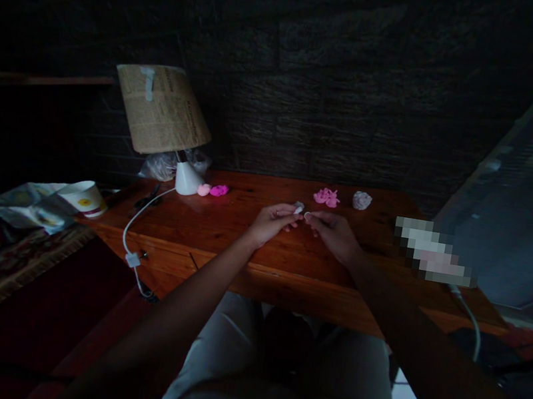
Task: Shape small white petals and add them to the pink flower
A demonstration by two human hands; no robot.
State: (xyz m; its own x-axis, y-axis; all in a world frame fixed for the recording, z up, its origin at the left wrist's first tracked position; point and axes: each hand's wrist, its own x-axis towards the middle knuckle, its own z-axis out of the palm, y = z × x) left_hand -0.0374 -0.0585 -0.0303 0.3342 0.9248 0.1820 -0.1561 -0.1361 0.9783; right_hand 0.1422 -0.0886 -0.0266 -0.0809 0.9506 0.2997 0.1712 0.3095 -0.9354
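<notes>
Over the middle of the wooden table, my left hand (271, 222) pinches a small white lump of what looks like modelling clay (298, 209) between thumb and fingers. Close beside it, my right hand (335, 232) has thumb and forefinger closed on a smaller white bit of clay (307, 215). The fingertips of both hands nearly meet. Just beyond them lie pink shaped pieces (326, 197) and a pale greyish-white lump (361, 200). A peach ball (204, 189) and a magenta lump (219, 190) sit by the lamp base.
A table lamp (164, 109) with a printed shade stands at the left, its white cord (128, 228) hanging over the front edge. Behind it is a clear plastic bag (160, 166). A paper cup (84, 198) is further left. A blurred-out object with a cable (474, 313) lies right.
</notes>
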